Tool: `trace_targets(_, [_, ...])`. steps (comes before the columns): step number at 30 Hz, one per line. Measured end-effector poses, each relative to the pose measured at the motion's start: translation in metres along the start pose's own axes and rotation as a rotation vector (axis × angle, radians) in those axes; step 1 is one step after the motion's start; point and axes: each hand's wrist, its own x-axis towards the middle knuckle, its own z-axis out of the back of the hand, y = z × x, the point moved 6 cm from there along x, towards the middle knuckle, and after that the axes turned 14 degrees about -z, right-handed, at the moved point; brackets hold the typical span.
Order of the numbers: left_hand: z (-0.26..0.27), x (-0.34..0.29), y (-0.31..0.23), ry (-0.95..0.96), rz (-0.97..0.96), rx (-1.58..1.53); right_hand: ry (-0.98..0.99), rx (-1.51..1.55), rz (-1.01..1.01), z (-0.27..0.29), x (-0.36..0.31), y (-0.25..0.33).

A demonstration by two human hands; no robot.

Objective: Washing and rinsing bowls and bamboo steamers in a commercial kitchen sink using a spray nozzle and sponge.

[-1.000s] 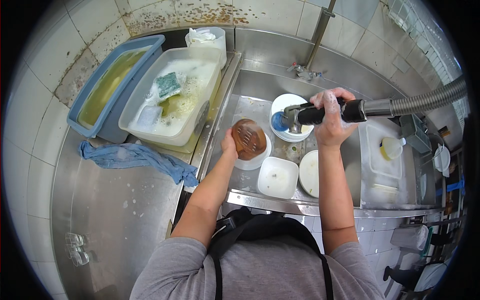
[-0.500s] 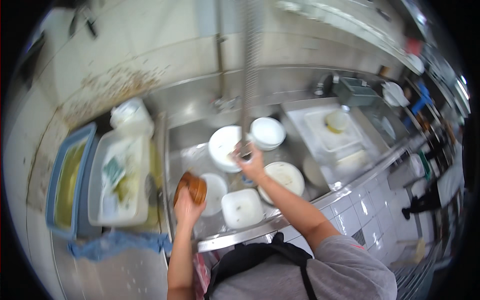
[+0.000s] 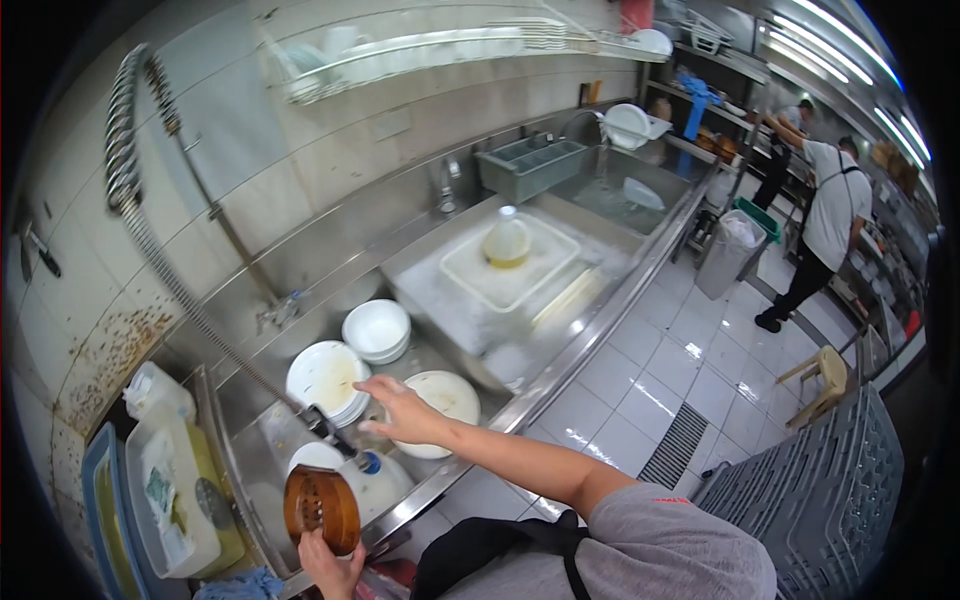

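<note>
My left hand (image 3: pixel 332 568) grips a round brown wood-look bowl (image 3: pixel 322 505) by its edge, tilted up over the near side of the sink; dark spots show on its face. My right hand (image 3: pixel 405 412) is open, fingers spread with nothing in them, beside a stack of white bowls (image 3: pixel 315 375). The spray nozzle (image 3: pixel 335 436) hangs from its coiled hose, apart from my right hand. A round white plate with food residue (image 3: pixel 445 395) lies partly under my right wrist. More white dishes (image 3: pixel 385 495) sit below the nozzle, partly hidden.
Another white bowl stack (image 3: pixel 377 330) stands farther back. Right of it, a white tray (image 3: pixel 470 265) holds a jug with yellow liquid. Tubs (image 3: pixel 165 540) stand at left. A running tap (image 3: pixel 600 125) fills a far basin. Two people, a wooden stool (image 3: pixel 820 380) and stacked grey crates (image 3: pixel 800 500) are at right.
My right hand has let go of the sprayer, which now hangs left of it. The view has swung right and up. The brown bowl stays in my left hand, its spotted face now showing.
</note>
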Motion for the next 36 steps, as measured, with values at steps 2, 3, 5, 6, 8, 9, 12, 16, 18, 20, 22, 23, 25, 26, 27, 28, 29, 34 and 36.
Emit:
trace_targets(2, [-0.013, -0.012, -0.017, 0.022, 0.038, 0.051, -0.134, -0.007, -0.027, 0.061, -0.04, -0.031])
trace_targets(3, [-0.015, -0.012, -0.033, -0.029, 0.02, 0.045, -0.21, -0.012, -0.05, 0.092, -0.067, -0.049])
trace_targets(5, [-0.001, 0.024, -0.089, -0.058, -0.1, 0.06, -0.329, -0.077, -0.184, 0.149, -0.13, -0.097])
trace_targets(6, [0.002, 0.037, -0.111, -0.109, -0.188, 0.086, -0.349, -0.096, -0.233, 0.174, -0.163, -0.116])
trace_targets(8, [-0.018, 0.049, -0.134, -0.061, -0.229, 0.1, -0.396, -0.191, -0.357, 0.219, -0.231, -0.151])
trace_targets(9, [-0.029, 0.056, -0.144, -0.013, -0.246, 0.148, -0.417, -0.263, -0.426, 0.237, -0.262, -0.167])
trace_targets(12, [-0.071, 0.081, -0.164, -0.042, -0.287, 0.034, -0.486, -0.306, -0.61, 0.29, -0.343, -0.213])
trace_targets(16, [-0.112, 0.135, -0.21, -0.015, -0.336, -0.08, -0.61, -0.322, -0.618, 0.35, -0.365, -0.215])
trace_targets(18, [-0.123, 0.18, -0.25, -0.068, -0.441, -0.092, -0.642, -0.34, -0.641, 0.379, -0.362, -0.218])
trace_targets(20, [-0.136, 0.225, -0.286, -0.134, -0.561, -0.143, -0.662, -0.353, -0.651, 0.407, -0.356, -0.229])
trace_targets(22, [-0.154, 0.267, -0.315, -0.151, -0.622, -0.21, -0.645, -0.387, -0.673, 0.433, -0.35, -0.245])
trace_targets(23, [-0.166, 0.289, -0.329, -0.162, -0.653, -0.223, -0.64, -0.389, -0.675, 0.443, -0.351, -0.256])
trace_targets(25, [-0.191, 0.337, -0.357, -0.162, -0.647, -0.341, -0.649, -0.447, -0.788, 0.472, -0.36, -0.296])
trace_targets(26, [-0.207, 0.362, -0.371, -0.181, -0.641, -0.382, -0.636, -0.47, -0.85, 0.482, -0.369, -0.322])
trace_targets(27, [-0.225, 0.387, -0.388, -0.199, -0.632, -0.425, -0.62, -0.497, -0.913, 0.491, -0.386, -0.353])
trace_targets(28, [-0.241, 0.414, -0.407, -0.226, -0.605, -0.478, -0.612, -0.506, -0.989, 0.499, -0.407, -0.386])
trace_targets(29, [-0.256, 0.442, -0.426, -0.245, -0.579, -0.528, -0.599, -0.508, -1.07, 0.502, -0.431, -0.411])
trace_targets(34, [-0.347, 0.587, -0.516, -0.245, -0.285, -1.048, -0.605, -0.316, -1.804, 0.448, -0.637, -0.526])
trace_targets(36, [-0.415, 0.63, -0.543, -0.131, -0.081, -1.189, -0.424, -0.232, -1.909, 0.427, -0.648, -0.508])
